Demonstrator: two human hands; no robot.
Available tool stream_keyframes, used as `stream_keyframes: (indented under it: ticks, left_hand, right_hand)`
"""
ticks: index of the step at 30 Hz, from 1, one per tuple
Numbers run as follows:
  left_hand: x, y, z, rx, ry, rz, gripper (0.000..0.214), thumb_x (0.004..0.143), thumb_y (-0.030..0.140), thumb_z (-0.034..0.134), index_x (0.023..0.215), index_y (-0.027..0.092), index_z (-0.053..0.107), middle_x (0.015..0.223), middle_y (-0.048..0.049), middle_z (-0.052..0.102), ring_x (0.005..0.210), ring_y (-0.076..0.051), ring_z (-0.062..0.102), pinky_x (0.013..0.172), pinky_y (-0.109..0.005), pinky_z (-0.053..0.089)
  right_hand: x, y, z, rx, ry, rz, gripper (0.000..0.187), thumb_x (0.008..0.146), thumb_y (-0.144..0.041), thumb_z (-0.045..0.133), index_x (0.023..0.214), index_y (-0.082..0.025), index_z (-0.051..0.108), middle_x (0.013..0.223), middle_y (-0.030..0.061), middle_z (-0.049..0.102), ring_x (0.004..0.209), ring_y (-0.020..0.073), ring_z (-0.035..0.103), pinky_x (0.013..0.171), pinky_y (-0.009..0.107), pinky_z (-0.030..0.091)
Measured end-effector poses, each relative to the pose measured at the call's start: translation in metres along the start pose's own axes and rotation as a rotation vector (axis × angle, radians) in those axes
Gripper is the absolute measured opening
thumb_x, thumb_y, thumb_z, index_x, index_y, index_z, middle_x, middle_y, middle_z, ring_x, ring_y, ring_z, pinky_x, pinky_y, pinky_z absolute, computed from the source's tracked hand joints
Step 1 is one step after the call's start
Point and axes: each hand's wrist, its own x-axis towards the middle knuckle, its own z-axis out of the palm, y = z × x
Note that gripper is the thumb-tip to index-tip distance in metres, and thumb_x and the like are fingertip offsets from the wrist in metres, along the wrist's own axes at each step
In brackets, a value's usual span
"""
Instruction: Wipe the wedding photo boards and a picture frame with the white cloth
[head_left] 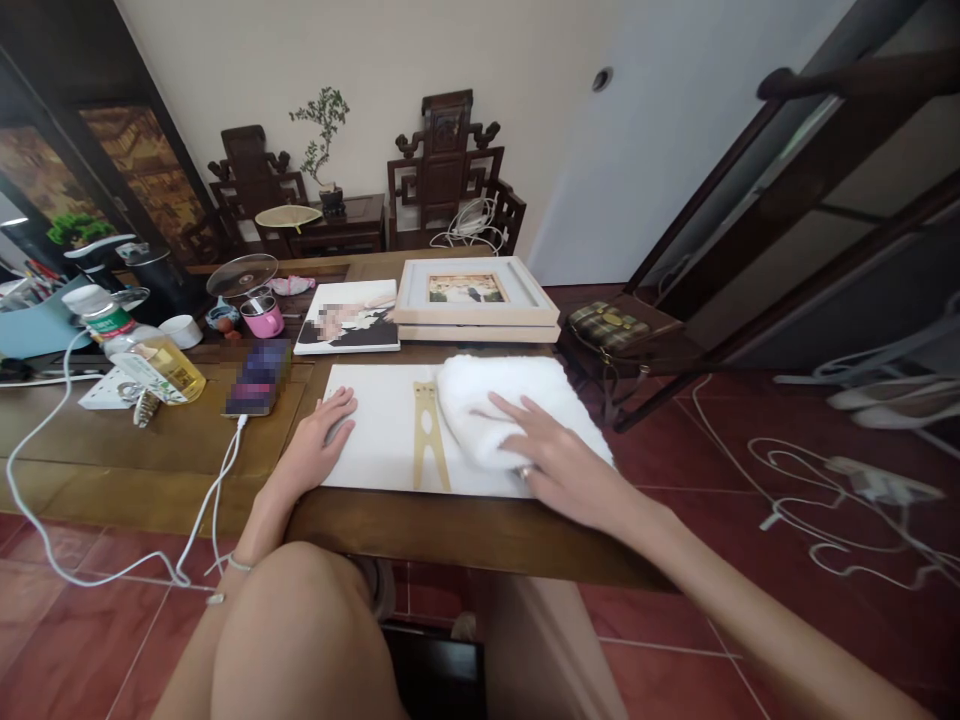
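A flat white board lies at the table's front edge, with a yellowish A-shaped piece with cut-out holes on its middle. My left hand rests flat on the board's left end, fingers stretched and holding nothing. On the right part of the board sits a fluffy white towel, bunched and covering that end. My right hand presses on the towel and grips its folded near side, index and middle fingers extended over it. Its thumb side is partly sunk in the cloth.
Behind the board are stacked picture frames and a white-edged picture panel. Left stand a phone with a white cable, a bottle of yellow liquid and a pink mug. A plaid bag sits beyond the table's right end.
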Motion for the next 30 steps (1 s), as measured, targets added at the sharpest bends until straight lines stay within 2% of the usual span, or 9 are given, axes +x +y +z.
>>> stream_keyframes:
  ticks: [4,8,12,15,19,22,26,30]
  left_hand:
    - [0.0,0.003,-0.001,0.015,-0.017,-0.009,0.039,0.093,0.034,0.043,0.122,0.015,0.06,0.141,-0.0141,0.051,0.137,-0.023,0.039,0.116,-0.047,0.023]
    - [0.001,0.004,-0.001,0.028,-0.029,-0.01,0.04,0.094,0.035,0.042,0.124,0.015,0.059,0.142,-0.0138,0.049,0.138,-0.023,0.037,0.117,-0.048,0.022]
    - [0.001,0.004,-0.001,0.028,-0.028,-0.004,0.04,0.094,0.036,0.043,0.124,0.015,0.059,0.142,-0.0133,0.05,0.138,-0.023,0.038,0.116,-0.048,0.023]
    - [0.001,0.004,-0.002,0.02,-0.03,0.004,0.04,0.094,0.037,0.043,0.124,0.015,0.06,0.142,-0.0128,0.05,0.138,-0.023,0.038,0.117,-0.046,0.023]
    - [0.001,0.004,-0.003,0.012,-0.028,-0.003,0.04,0.094,0.037,0.044,0.124,0.017,0.06,0.142,-0.0115,0.05,0.138,-0.022,0.039,0.117,-0.045,0.023]
    - [0.001,0.004,-0.003,0.006,-0.018,0.001,0.04,0.094,0.037,0.045,0.123,0.017,0.06,0.141,-0.0115,0.051,0.137,-0.022,0.039,0.117,-0.046,0.023]
    - [0.001,0.004,-0.003,0.005,-0.018,-0.003,0.04,0.093,0.038,0.044,0.123,0.017,0.06,0.141,-0.0117,0.051,0.137,-0.023,0.04,0.117,-0.047,0.024]
    - [0.002,0.004,-0.002,0.015,-0.021,-0.002,0.04,0.094,0.038,0.044,0.124,0.017,0.06,0.141,-0.0122,0.051,0.137,-0.024,0.04,0.116,-0.048,0.024]
  right_hand:
    - [-0.041,-0.036,-0.002,0.013,-0.051,-0.092,0.041,0.052,-0.001,0.04,0.078,-0.019,0.066,0.144,0.0081,0.046,0.143,0.0278,0.018,0.114,0.061,0.021]
    - [-0.056,-0.051,-0.004,0.025,-0.087,-0.11,0.043,0.049,0.0,0.04,0.077,-0.02,0.067,0.147,0.0049,0.043,0.143,0.028,0.017,0.115,0.061,0.018]
    - [-0.039,-0.034,-0.007,0.067,-0.062,-0.115,0.044,0.052,0.002,0.04,0.079,-0.02,0.066,0.144,0.0055,0.047,0.142,0.0257,0.023,0.115,0.057,0.022]
    - [-0.01,-0.007,-0.005,0.044,-0.027,-0.092,0.044,0.057,0.002,0.04,0.085,-0.019,0.066,0.144,0.0085,0.047,0.141,0.0266,0.026,0.114,0.058,0.024]
    - [0.036,0.028,0.002,-0.036,0.015,-0.008,0.043,0.064,0.001,0.042,0.097,-0.014,0.066,0.139,0.017,0.051,0.137,0.0298,0.034,0.113,0.057,0.027]
    - [0.056,0.041,0.006,-0.054,0.043,0.032,0.043,0.068,0.0,0.042,0.103,-0.011,0.065,0.137,0.0203,0.052,0.137,0.0323,0.033,0.112,0.059,0.026]
    - [0.049,0.026,0.007,-0.058,0.037,0.029,0.043,0.068,0.001,0.043,0.101,-0.014,0.066,0.139,0.0152,0.052,0.138,0.0338,0.03,0.111,0.061,0.025]
    - [0.01,-0.013,0.005,-0.028,0.01,-0.02,0.041,0.063,0.001,0.043,0.091,-0.016,0.068,0.142,0.0108,0.049,0.141,0.0323,0.024,0.112,0.063,0.022]
